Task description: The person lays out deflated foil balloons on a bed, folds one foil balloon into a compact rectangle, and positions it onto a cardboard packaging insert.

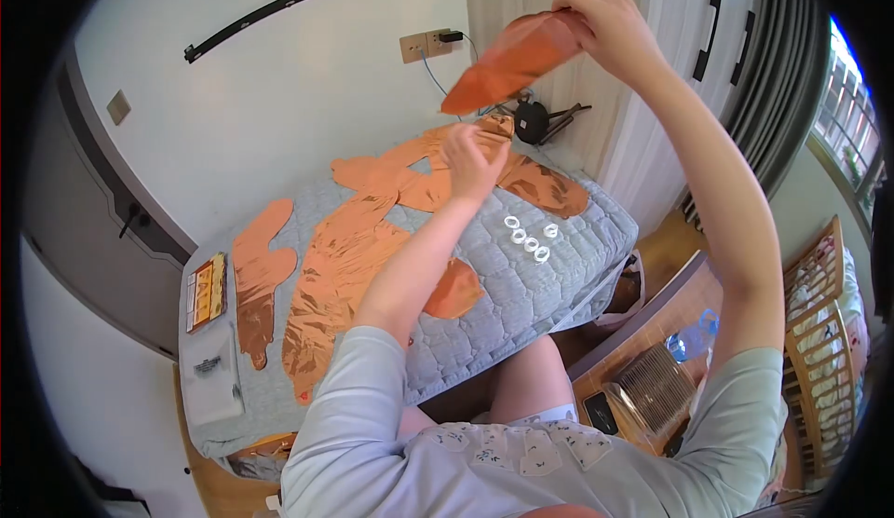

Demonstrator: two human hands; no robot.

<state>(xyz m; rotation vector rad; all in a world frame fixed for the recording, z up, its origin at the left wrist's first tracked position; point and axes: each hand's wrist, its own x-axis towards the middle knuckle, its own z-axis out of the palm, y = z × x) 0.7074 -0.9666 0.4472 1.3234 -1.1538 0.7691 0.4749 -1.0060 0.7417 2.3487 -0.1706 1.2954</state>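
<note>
Orange foil piece (pixel 515 60) in the pinch of the raised right hand (pixel 610 29); left hand (pixel 475 162) lower, fingers loosely apart

The pale grey shirt (pixel 438 485) has 2 short sleeves (pixel 340 406) and whitish patches (pixel 537 453) with a small, darker print across its front. The left hand (pixel 475 162) and right hand (pixel 610 34) are bare.
</note>
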